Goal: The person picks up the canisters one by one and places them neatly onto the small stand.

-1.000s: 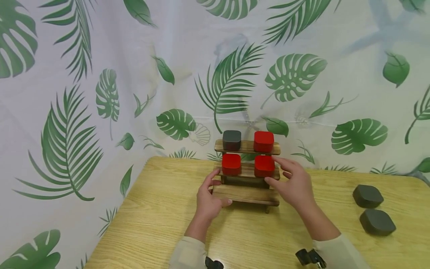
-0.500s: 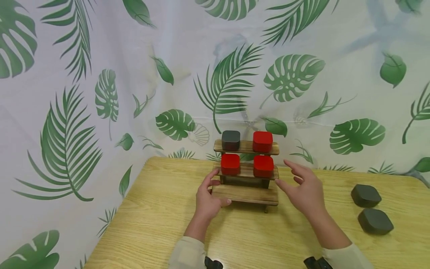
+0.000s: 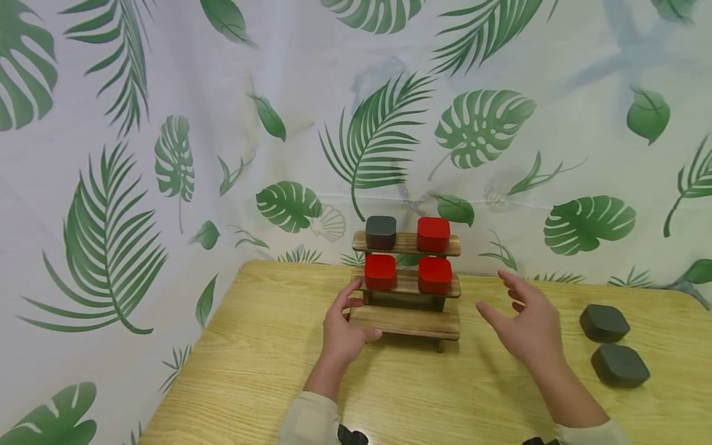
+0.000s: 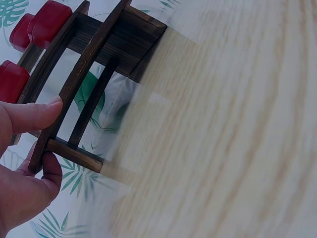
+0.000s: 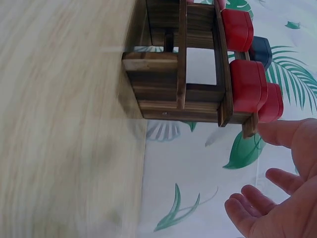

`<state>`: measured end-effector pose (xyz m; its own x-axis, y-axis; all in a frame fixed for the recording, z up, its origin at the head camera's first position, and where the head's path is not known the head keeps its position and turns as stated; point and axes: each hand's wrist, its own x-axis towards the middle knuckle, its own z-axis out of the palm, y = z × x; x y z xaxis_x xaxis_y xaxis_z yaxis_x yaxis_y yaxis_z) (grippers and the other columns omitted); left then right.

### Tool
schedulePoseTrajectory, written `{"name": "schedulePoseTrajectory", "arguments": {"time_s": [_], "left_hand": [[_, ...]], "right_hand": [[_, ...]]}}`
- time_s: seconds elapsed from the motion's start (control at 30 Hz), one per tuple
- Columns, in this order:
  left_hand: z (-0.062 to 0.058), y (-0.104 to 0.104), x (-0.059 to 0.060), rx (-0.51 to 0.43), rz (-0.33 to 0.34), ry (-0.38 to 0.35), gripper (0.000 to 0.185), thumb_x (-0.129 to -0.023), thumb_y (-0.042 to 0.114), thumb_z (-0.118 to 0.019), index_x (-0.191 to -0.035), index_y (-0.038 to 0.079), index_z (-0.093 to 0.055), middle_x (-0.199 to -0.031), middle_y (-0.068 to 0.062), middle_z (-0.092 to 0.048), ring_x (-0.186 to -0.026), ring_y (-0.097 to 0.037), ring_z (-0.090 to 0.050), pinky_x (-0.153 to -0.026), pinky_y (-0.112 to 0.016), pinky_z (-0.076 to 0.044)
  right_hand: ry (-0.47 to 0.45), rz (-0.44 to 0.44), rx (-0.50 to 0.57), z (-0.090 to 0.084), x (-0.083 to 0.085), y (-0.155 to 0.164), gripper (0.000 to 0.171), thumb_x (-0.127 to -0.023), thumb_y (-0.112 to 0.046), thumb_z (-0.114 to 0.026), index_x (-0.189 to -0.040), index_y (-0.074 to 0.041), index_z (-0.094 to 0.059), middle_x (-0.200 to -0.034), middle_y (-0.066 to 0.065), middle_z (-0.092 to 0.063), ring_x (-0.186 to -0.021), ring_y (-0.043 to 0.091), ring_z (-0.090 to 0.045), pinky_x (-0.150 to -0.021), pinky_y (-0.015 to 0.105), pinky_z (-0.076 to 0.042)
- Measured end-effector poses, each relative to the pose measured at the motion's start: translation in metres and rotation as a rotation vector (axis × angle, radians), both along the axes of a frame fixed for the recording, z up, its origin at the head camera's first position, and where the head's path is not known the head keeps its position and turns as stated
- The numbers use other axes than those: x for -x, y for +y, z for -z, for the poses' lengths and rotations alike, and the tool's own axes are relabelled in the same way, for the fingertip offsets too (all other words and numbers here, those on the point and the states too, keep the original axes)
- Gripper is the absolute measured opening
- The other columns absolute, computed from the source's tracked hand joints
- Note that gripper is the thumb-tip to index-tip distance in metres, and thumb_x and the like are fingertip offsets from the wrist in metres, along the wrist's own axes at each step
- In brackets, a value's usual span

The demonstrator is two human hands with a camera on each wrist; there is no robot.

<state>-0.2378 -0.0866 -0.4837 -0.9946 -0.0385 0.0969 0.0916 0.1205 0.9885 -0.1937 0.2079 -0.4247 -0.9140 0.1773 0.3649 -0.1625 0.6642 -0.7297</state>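
A three-tier wooden display stand point(image 3: 406, 319) stands at the back of the table. My left hand point(image 3: 343, 330) grips the left end of its lowest shelf; in the left wrist view the thumb point(image 4: 37, 115) lies over the shelf and fingertips curl underneath. The top shelf bears a dark grey box point(image 3: 381, 232) on the left and a red box point(image 3: 434, 234) on the right. Two more red boxes, left point(image 3: 381, 272) and right point(image 3: 435, 275), sit on the middle shelf. Right of the stand, my right hand point(image 3: 531, 324) hovers with spread fingers, holding nothing.
Two dark grey rounded boxes, the farther one point(image 3: 604, 322) and the nearer one point(image 3: 620, 365), lie on the wooden table point(image 3: 267, 371) at the right. Behind the table hangs a white leaf-patterned cloth point(image 3: 311, 68).
My right hand has drawn away from the right red box on the middle shelf, moving rightward and slightly nearer. The left hand keeps its grip on the stand.
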Motion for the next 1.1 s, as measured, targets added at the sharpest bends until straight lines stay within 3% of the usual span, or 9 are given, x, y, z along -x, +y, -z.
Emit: {"name": "schedulePoseTrajectory", "arguments": {"time_s": [0.4,0.8,1.1], "left_hand": [[0.001,0.000,0.000,0.011,0.005,0.012,0.099,-0.060,-0.017,-0.084,-0.141,0.033,-0.056,-0.125,-0.004,-0.056,-0.111,-0.027,-0.051,-0.082,-0.042,-0.047],[0.003,-0.001,0.000,0.021,0.011,0.016,0.100,-0.061,-0.016,-0.085,-0.141,0.034,-0.055,-0.122,-0.005,-0.056,-0.110,-0.027,-0.051,-0.082,-0.041,-0.048],[0.001,-0.001,0.000,0.006,0.016,0.011,0.100,-0.062,-0.016,-0.084,-0.142,0.035,-0.054,-0.123,-0.005,-0.055,-0.109,-0.028,-0.050,-0.078,-0.040,-0.050]], "right_hand": [[-0.054,0.062,-0.078,0.006,-0.010,0.021,0.069,-0.086,-0.025,-0.080,-0.143,0.000,-0.051,-0.136,0.030,-0.052,-0.117,0.049,-0.052,-0.091,0.059,-0.046],[-0.136,0.126,-0.152,0.011,-0.021,0.044,0.070,-0.088,-0.032,-0.077,-0.144,0.000,-0.050,-0.133,0.035,-0.048,-0.111,0.052,-0.052,-0.079,0.062,-0.045],[-0.131,0.157,-0.203,0.020,-0.026,0.066,0.068,-0.087,-0.033,-0.078,-0.140,0.002,-0.053,-0.131,0.035,-0.049,-0.108,0.053,-0.053,-0.076,0.063,-0.042]]}}
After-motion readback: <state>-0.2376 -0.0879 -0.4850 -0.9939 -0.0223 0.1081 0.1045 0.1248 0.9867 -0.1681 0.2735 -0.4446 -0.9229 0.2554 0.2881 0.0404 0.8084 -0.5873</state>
